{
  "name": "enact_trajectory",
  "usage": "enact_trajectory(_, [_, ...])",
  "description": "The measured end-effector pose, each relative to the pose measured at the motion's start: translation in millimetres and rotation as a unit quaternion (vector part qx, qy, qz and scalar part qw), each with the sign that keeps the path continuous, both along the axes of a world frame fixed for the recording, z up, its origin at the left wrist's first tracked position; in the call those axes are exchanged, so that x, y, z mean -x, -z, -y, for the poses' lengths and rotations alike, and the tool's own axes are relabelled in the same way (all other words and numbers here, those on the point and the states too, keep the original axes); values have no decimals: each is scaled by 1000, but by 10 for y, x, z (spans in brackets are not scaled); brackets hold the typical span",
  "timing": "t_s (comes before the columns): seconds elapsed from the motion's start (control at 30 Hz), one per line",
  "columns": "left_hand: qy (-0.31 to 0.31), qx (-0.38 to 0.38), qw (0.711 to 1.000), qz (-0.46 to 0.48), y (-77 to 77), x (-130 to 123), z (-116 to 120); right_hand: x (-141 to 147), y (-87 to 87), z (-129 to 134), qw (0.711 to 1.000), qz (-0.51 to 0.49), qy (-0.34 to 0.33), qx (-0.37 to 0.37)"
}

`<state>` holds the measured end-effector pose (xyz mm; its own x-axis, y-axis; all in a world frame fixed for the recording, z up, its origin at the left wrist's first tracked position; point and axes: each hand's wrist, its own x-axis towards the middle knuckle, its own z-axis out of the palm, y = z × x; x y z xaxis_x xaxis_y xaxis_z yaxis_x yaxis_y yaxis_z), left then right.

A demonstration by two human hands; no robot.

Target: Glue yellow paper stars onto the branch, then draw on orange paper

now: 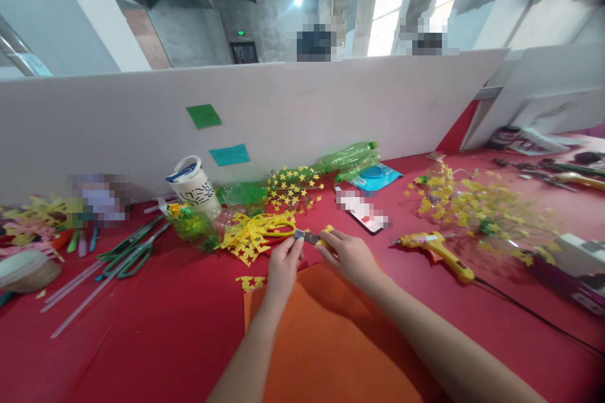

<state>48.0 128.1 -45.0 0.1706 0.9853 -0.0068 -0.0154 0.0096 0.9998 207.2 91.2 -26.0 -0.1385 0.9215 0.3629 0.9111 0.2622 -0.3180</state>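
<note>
Above the far edge of an orange sheet (350, 334), my left hand (285, 261) is closed, its fingertips pinched on something small I cannot make out. Close to its right, my right hand (347, 255) is closed too, holding a small tool with a metal end (309, 237) that points toward my left fingertips. Yellow-handled scissors (280, 227) lie just beyond my hands, beside yellow sheets with star-shaped cutouts (246, 242). Small yellow stars (328, 228) sit near my right fingers.
A yellow glue gun (437, 249) with a cord and a plant of yellow stars (491, 208) are at right. Behind stand a white cup (196, 186), green bottles (347, 157) and a phone (362, 211). Green-handled scissors (137, 258) and glue sticks (87, 310) lie left.
</note>
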Motion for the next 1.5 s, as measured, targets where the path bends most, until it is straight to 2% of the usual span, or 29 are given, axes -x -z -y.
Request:
enact_trajectory(0.23, [-16,19,1000,13,-12,-2,-5,-38,42,-63,997,-41,59,-6])
enact_trajectory(0.4, [1,49,998,30,-17,-43,10,-33,36,-23,999,-27,-12,12])
enact_trajectory(0.47, [9,44,998,32,-19,-37,17,-28,23,-6,999,-19,-21,15])
enact_trajectory(0.9, [32,-24,999,-5,-39,7,12,-40,-21,8,999,-12,-23,19])
enact_trajectory(1.5, [-9,-54,997,-59,10,28,-15,0,12,-20,1000,12,19,-1])
